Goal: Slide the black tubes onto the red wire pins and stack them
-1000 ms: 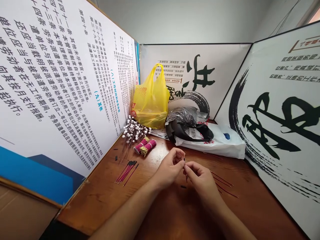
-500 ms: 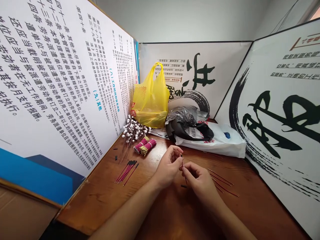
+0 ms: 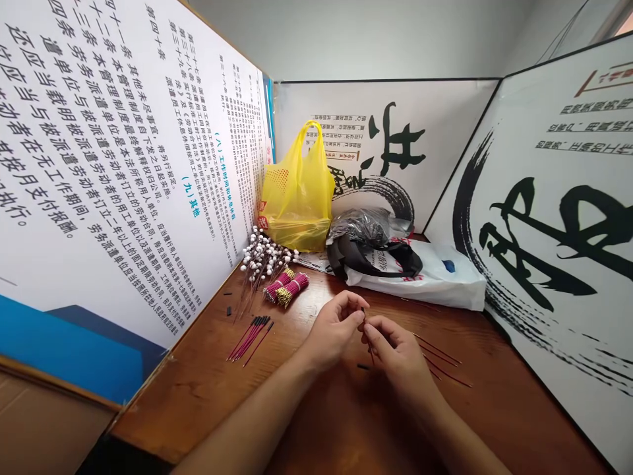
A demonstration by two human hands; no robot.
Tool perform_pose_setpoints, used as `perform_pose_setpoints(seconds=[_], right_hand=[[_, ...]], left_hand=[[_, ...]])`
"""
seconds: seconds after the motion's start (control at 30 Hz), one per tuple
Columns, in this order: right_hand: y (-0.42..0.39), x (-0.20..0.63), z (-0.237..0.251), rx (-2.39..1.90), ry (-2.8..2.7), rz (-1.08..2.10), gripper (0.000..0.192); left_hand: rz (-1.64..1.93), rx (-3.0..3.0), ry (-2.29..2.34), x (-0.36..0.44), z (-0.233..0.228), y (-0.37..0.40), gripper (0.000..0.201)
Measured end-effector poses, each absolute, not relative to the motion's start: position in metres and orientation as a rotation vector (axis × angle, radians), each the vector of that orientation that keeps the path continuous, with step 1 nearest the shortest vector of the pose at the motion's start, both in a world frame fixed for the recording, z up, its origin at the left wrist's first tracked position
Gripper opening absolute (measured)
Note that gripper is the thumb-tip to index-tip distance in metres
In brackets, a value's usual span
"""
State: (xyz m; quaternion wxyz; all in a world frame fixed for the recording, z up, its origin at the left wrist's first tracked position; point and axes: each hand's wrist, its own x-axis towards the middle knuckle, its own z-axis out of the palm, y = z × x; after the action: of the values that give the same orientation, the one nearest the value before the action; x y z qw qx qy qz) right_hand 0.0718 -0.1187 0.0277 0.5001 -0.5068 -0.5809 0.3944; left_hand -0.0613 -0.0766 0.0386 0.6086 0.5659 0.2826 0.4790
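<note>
1. Since the earlier frame the two hands have closed in on each other a little; the stick between them has barely shifted, and everything else on the table lies as it did.
2. Nearest, mid-table: the left hand [image 3: 335, 328] and right hand [image 3: 395, 353] meet, fingers of both pinched shut on one thin red stick [image 3: 368, 348] with a small black tip [image 3: 363, 310] at its top end.
3. Just right of the hands lie loose bare sticks [image 3: 442, 363], seemingly not yet tipped; a stray black piece [image 3: 362, 367] lies under the hands.
4. Left of the hands, a small heap of tipped sticks [image 3: 251, 336] looks finished.
5. Farther, by the left board: tied red bundles [image 3: 288, 288] and white-headed stems [image 3: 262, 257], so plenty appears left.
6. At the far edge: yellow bag [image 3: 298, 198], black bag [image 3: 368, 247], white bag [image 3: 435, 280].
</note>
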Motion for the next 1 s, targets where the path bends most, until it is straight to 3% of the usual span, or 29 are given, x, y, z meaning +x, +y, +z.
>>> perform_pose_setpoints(seconds=[0.43,1.0], right_hand=[[-0.1155,0.0747,0.0198,-0.994,-0.825,1.502,0.023],[-0.1159,0.0719,0.0216,-1.008,-0.932,1.397,0.025]], left_hand=[[1.058,1.322,0.543,-0.0659,0.0393,-0.075,0.018],[1.058,1.47,0.664,-0.0683,0.0411,-0.0766,0.017]])
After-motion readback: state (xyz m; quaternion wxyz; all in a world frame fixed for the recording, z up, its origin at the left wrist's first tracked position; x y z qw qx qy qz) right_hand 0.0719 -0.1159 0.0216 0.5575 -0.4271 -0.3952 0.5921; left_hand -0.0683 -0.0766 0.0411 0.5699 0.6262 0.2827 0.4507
